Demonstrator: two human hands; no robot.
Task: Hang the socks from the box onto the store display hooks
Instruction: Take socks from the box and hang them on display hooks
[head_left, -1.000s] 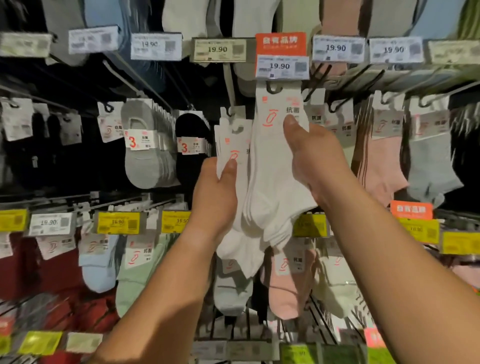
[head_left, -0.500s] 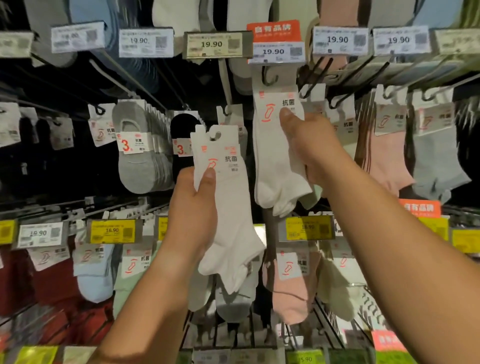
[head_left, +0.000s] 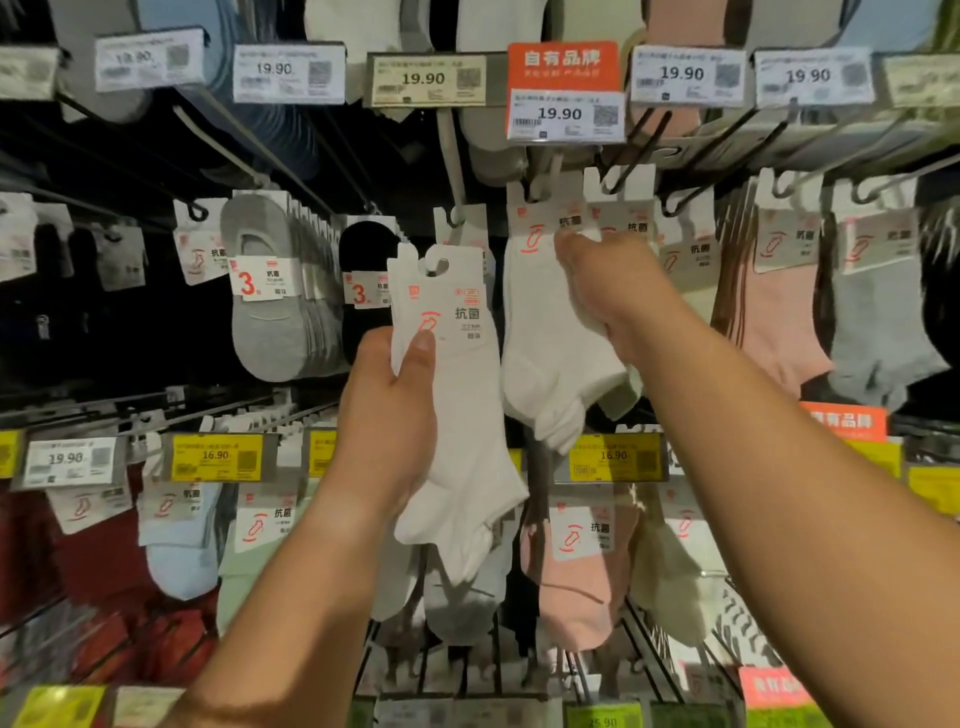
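My right hand (head_left: 602, 280) pinched the white pair (head_left: 550, 332) already hung on its hook (head_left: 535, 195); my left hand (head_left: 389, 415) gripped an unhung pair (head_left: 457, 415), its card above my thumb.

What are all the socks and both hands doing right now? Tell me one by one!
Left hand: grips a white sock pack.
White sock pack: held up, not on a hook.
Right hand: holds the hung white socks.
Hung white socks: on the hook under the orange sign.
Orange sign: fixed above a 19.90 tag.
Pink socks: hanging.
Grey socks: hanging in a full row.
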